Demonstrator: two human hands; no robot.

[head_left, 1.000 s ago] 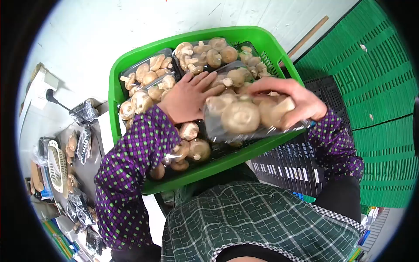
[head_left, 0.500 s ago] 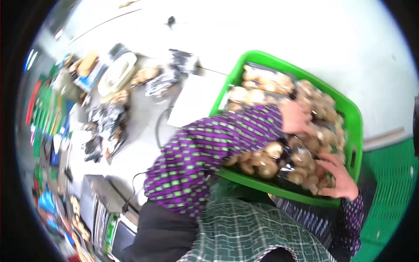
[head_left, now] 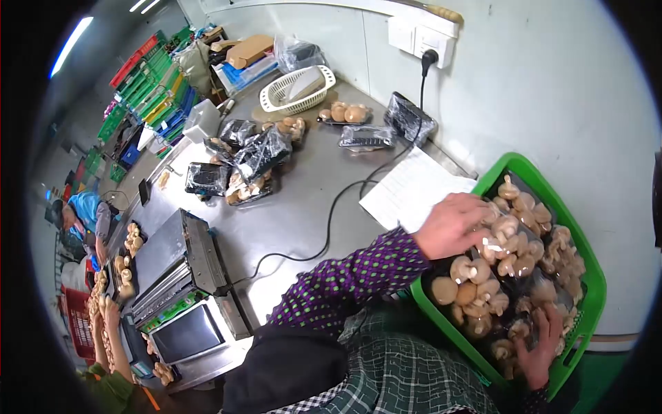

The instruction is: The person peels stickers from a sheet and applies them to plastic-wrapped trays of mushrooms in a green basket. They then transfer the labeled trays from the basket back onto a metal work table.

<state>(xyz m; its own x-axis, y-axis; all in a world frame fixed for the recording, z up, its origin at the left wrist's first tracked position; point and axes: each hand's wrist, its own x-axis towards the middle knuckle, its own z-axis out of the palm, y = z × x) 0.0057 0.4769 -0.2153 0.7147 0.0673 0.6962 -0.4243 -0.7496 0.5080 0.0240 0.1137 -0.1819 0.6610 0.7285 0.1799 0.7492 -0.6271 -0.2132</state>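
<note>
A green plastic crate (head_left: 594, 293) at the right is filled with film-wrapped packs of brown mushrooms. My left hand (head_left: 452, 224) reaches over the crate's left side, its fingers closed on the edge of a wrapped mushroom pack (head_left: 514, 252) at the top of the pile. Lower in the crate, my right hand (head_left: 541, 345) rests among the packs with thumb and fingers apart. Another mushroom pack (head_left: 472, 290) lies below my left hand. The packs under both sets of fingertips are partly hidden.
Wrapped mushroom packs (head_left: 252, 162) lie on the metal table (head_left: 303, 221), near a white basket (head_left: 298, 90). A black cable (head_left: 331, 221) runs from the wall socket to a wrapping machine (head_left: 183, 276). White paper (head_left: 410, 190) lies beside the crate. Another person's hands (head_left: 110, 314) handle mushrooms at left.
The view has swung up and left, showing more of the table and room. My left hand has drawn back toward the crate's left side; my right hand remains among the packs.
</note>
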